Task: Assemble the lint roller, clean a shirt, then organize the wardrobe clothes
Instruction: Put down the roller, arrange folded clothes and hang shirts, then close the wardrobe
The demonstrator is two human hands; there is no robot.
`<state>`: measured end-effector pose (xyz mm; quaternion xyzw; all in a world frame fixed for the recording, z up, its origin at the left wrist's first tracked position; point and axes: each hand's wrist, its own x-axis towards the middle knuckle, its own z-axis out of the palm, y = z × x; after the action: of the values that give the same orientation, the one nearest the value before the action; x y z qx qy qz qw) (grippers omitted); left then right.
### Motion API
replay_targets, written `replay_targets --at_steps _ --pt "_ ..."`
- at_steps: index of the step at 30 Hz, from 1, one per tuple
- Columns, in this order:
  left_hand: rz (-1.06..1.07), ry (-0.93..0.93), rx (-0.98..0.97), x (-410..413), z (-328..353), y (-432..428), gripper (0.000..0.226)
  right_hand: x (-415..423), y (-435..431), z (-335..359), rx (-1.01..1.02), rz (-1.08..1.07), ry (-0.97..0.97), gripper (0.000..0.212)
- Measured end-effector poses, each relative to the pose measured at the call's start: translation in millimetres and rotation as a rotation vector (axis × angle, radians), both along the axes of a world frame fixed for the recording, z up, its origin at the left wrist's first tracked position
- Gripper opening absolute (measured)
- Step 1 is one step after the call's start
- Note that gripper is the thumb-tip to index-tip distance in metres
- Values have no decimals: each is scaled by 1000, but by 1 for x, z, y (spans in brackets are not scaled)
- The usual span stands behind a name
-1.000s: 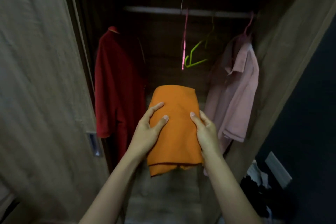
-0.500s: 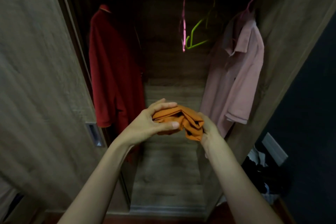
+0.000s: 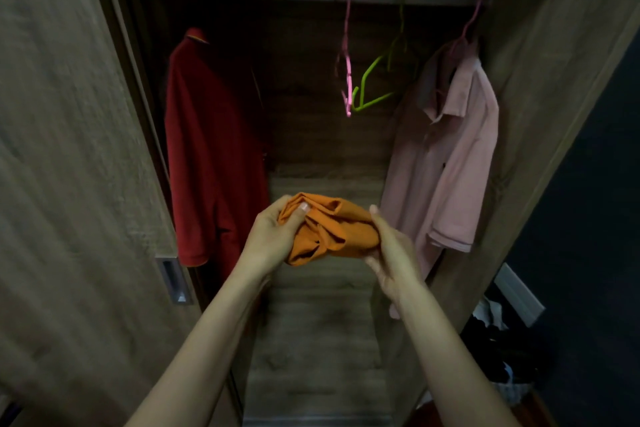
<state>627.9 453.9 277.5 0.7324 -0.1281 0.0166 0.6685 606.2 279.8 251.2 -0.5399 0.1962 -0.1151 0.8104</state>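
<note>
Head view: orange cloth (image 3: 334, 232), flat and folded a second ago, now crumpled into wad between both hands, held mid-air before open wardrobe (image 3: 543, 97). Left hand (image 3: 273, 241) grips left end, thumb pressed on top, fingers curled beneath. Right hand (image 3: 393, 253) cups right end, fingers wrapped under, thumb raised. Red shirt (image 3: 214, 149) hangs far left, pink shirt (image 3: 446, 163) far right; pink hanger (image 3: 347, 80) and green hanger (image 3: 372, 87) on rail between.

Dim wooden wardrobe (image 3: 304, 128), sliding door (image 3: 69, 184) (recessed handle (image 3: 173, 279)), dark wall (image 3: 595, 218)
</note>
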Motion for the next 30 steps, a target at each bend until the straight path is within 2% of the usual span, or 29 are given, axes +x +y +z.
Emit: replay_targets --at_steps 3,5,7,9,12,14,16,18,21,25,30 --pt "79 -10 -12 5 -6 -2 16 -8 -3 -9 -880 -36 -11 39" --pt "133 12 -41 5 -8 -4 17 -17 0 -11 -1147 -163 -32 38" --pt "171 21 -70 6 -8 -7 18 -26 5 -10 -1221 -272 -185 42" --pt "186 10 -89 8 -7 -10 17 -32 7 -11 -1228 -220 -364 43" --pt "158 5 -81 4 -3 -18 18 -28 13 -15 -1207 -70 -513 44" --pt "124 21 -86 1 -3 -23 18 -22 18 -18 -1045 -79 -595 33" --pt "102 63 -116 -1 -3 -25 18 -19 20 -13 -728 -111 -584 20" --pt "64 128 -155 -3 -3 -23 17 -18 17 -8 -533 -129 -512 13" --pt "-12 139 -118 -7 -3 -18 18 -14 13 -6 -494 -187 -477 15" --pt "-65 -13 21 -18 6 -14 18 -6 14 -1 -502 -296 -463 21" --pt "-257 -18 -101 -34 8 -8 52 0 11 8 -431 -395 -448 29"
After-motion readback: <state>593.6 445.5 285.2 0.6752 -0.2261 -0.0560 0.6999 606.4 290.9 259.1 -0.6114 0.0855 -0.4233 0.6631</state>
